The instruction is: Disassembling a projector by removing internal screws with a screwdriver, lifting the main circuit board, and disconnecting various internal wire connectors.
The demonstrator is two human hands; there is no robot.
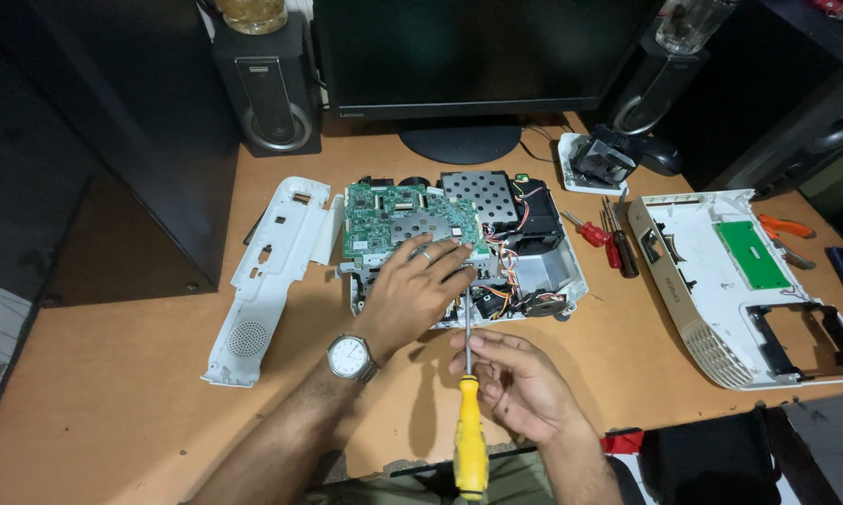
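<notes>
An opened device (pixel 533 271) with a white base lies in the middle of the wooden desk (pixel 113 402), its green circuit board (pixel 384 220) and bundled wires exposed. My left hand (pixel 412 290), with a wristwatch and a ring, rests on the device's front edge just below the board, fingers spread. My right hand (pixel 519 383) grips a yellow-handled screwdriver (pixel 469 440) near the top of its handle. The thin shaft points up, and its tip meets the device right beside my left fingers.
A white cover panel (pixel 262 281) lies left of the device. At the right are the white top shell (pixel 720 309) with a green board, red-handled screwdrivers (pixel 608 238) and orange pliers (pixel 786 226). A monitor stand (pixel 459 140) and two speakers (pixel 272 93) line the back.
</notes>
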